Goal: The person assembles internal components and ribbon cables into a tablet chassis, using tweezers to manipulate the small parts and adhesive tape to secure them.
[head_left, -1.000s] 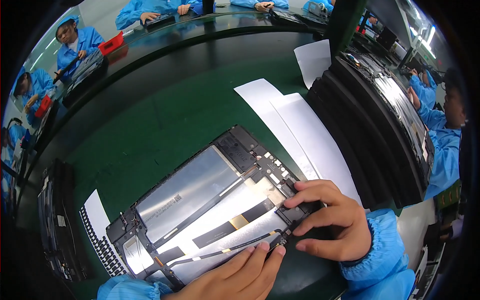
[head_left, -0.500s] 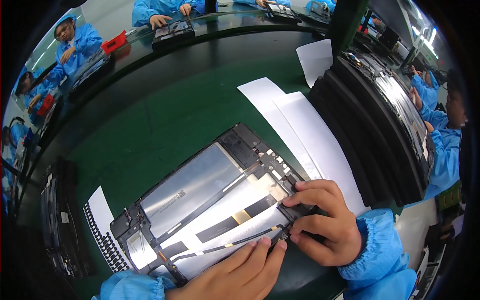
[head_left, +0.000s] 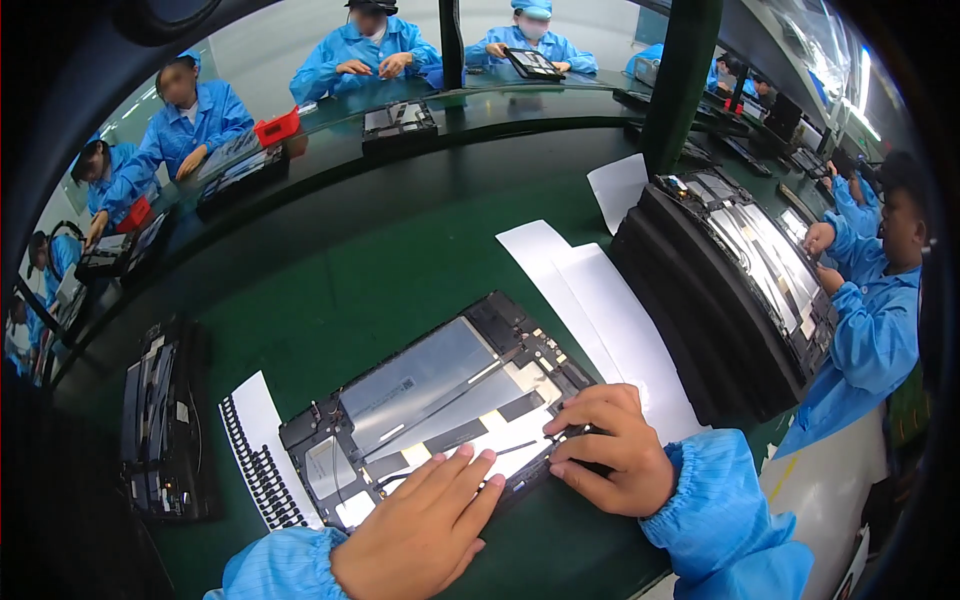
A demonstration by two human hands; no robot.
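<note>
An opened tablet (head_left: 415,385) lies tilted on the green mat, its silvery battery, dark boards and flat cables exposed. My left hand (head_left: 420,525) rests over its near edge, fingers stretched and spread on the silvery surface. At the right end, my right hand (head_left: 615,455) has curled fingers, their tips at the near right corner; what lies between them is too small to make out. A thin black cable (head_left: 515,448) runs between the two hands, partly covered by my left fingers. Left of the tablet lies a white sheet (head_left: 258,408) with rows of small black pieces.
White paper sheets (head_left: 610,320) lie beyond the tablet. A stack of black trays (head_left: 690,310) holding another opened tablet (head_left: 755,245) stands at the right. More open devices (head_left: 160,430) sit at the left. A dark post (head_left: 680,85) rises behind; co-workers in blue sit around.
The view has shifted, showing more of the far bench. My left hand has moved left along the tablet, its fingers now spread flatter. My right hand stays at the right end.
</note>
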